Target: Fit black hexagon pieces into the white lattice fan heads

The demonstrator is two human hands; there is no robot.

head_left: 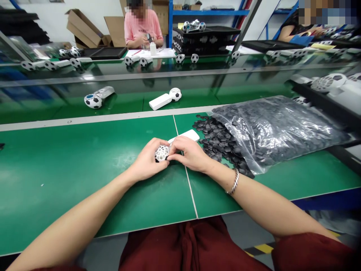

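Note:
A white handheld fan [161, 153] with a football-shaped head and a lattice grille is low over the green table. Its white handle [190, 135] points away to the right. My left hand [149, 160] is closed around the left side of the head, thumb at the near edge. With thumb and forefinger together, my right hand [187, 152] pinches a small black piece [167, 158] against the head's near right edge; the fingertips mostly cover it. Right of that hand, a heap of loose black pieces [217, 139] spills from a clear plastic bag [282, 128].
Beyond the pale strip, two football-headed fans, one white [160, 101] and one with black patches [94, 101], lie on the green belt [126, 101]. A black tray [332, 103] with more fans is at right. Across the line, a co-worker in pink [142, 26] handles a small part.

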